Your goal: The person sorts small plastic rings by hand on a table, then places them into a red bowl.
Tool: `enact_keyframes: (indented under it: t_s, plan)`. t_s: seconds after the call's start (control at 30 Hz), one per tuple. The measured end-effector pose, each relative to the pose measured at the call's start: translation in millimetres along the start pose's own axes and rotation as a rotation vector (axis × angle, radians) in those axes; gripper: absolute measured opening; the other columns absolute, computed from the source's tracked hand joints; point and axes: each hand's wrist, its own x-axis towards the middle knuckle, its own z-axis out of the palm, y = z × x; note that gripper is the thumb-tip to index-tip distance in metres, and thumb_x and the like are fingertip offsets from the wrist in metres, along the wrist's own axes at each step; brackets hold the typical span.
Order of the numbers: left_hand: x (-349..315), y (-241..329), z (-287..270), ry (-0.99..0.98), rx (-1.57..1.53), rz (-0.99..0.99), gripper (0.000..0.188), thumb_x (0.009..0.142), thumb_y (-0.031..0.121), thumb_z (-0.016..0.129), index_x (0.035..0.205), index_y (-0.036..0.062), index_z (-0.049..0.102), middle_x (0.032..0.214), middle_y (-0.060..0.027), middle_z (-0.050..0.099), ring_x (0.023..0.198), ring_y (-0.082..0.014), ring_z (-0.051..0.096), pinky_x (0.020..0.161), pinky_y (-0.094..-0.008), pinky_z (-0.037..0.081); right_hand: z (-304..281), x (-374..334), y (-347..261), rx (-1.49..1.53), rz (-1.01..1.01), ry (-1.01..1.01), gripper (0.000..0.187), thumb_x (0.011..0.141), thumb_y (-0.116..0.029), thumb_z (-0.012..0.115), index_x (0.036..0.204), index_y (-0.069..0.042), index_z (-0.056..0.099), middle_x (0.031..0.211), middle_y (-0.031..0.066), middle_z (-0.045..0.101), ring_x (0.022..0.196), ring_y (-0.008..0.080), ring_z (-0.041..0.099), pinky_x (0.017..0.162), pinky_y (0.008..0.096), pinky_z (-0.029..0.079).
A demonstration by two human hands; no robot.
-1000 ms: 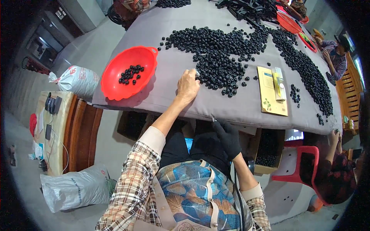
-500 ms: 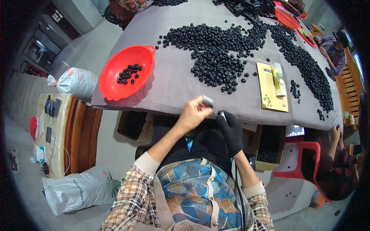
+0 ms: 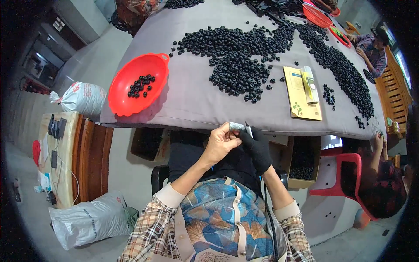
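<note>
My left hand (image 3: 219, 145) is bare, with silvery-grey wrapping on its index finger (image 3: 236, 126). Its thumb and fingers are pinched together just past the table's near edge; whatever lies between them is too small to make out. Touching or almost touching it is my right hand (image 3: 257, 150), in a black glove. From that closed hand sticks up a small pointed blade (image 3: 248, 129), its handle hidden in the glove. Beyond both hands, a big heap of small round black pieces with holes (image 3: 238, 72) lies on the grey-covered table (image 3: 196, 107).
A red plastic bowl (image 3: 120, 96) on the left holds several black pieces. A yellow booklet (image 3: 299, 102) bears a clear-and-yellow tube. Cartons (image 3: 301, 183) stand under the table, beside a red chair (image 3: 325, 191). People sit along the right side; white sacks (image 3: 94, 218) stand left.
My left hand has turned so its wrapped finger points right, and the two hands have come together. The blade tip now shows more plainly. The whole view has shifted slightly.
</note>
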Motion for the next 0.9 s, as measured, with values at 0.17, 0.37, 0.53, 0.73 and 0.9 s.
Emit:
enact_keyframes:
  t_s: [0.17, 0.37, 0.53, 0.73, 0.9]
  plan:
    - [-4.6, 2.3, -1.8, 0.058, 0.03, 0.002, 0.026, 0.072, -0.005, 0.065, 0.096, 0.0012, 0.057, 0.079, 0.0045, 0.05, 0.065, -0.0006, 0.046, 0.058, -0.0146, 0.041, 6.1, -5.7, -16.3, 0.371, 0.11, -0.082, 0.019, 0.085, -0.021, 0.056, 0.096, -0.006, 0.059, 0.086, -0.0025, 0.056, 0.076, 0.0054, 0.05, 0.067, 0.0202, 0.04]
    - [-7.3, 10.9, -0.7, 0.09, 0.247, 0.055, 0.023, 0.073, 0.0, 0.066, 0.096, 0.0008, 0.062, 0.078, 0.0032, 0.051, 0.066, -0.0015, 0.047, 0.06, -0.0164, 0.041, 4.3, -8.2, -8.1, 0.503, 0.153, -0.12, 0.018, 0.084, -0.02, 0.059, 0.095, -0.006, 0.06, 0.087, -0.0023, 0.058, 0.077, 0.0064, 0.052, 0.067, 0.0209, 0.042]
    - [-10.7, 16.4, 3.6, 0.103, 0.287, 0.12, 0.02, 0.075, 0.0, 0.064, 0.095, -0.0003, 0.063, 0.079, 0.0013, 0.055, 0.069, -0.0037, 0.05, 0.062, -0.0178, 0.042, 5.1, -13.0, -8.8, 0.578, 0.168, -0.147, 0.017, 0.082, -0.018, 0.06, 0.095, -0.006, 0.06, 0.086, -0.002, 0.058, 0.077, 0.0071, 0.053, 0.066, 0.0216, 0.043]
    - [-14.2, 22.8, 6.8, 0.132, 0.266, 0.124, 0.012, 0.077, -0.001, 0.061, 0.09, -0.0026, 0.062, 0.078, 0.0001, 0.058, 0.071, -0.005, 0.053, 0.064, -0.0188, 0.044, 3.4, -12.0, -2.4, 0.601, 0.209, -0.182, 0.018, 0.083, -0.02, 0.059, 0.096, -0.007, 0.059, 0.086, -0.0019, 0.058, 0.076, 0.0071, 0.053, 0.066, 0.0214, 0.043]
    - [-7.9, 31.2, -4.6, 0.103, 0.091, 0.121, 0.015, 0.08, -0.002, 0.059, 0.095, -0.0011, 0.059, 0.089, -0.0052, 0.062, 0.077, -0.0086, 0.058, 0.07, -0.0228, 0.048, 10.3, -8.8, -14.2, 0.487, 0.213, -0.055, 0.018, 0.086, -0.023, 0.056, 0.095, -0.007, 0.059, 0.085, -0.0022, 0.058, 0.074, 0.0068, 0.052, 0.064, 0.0217, 0.043]
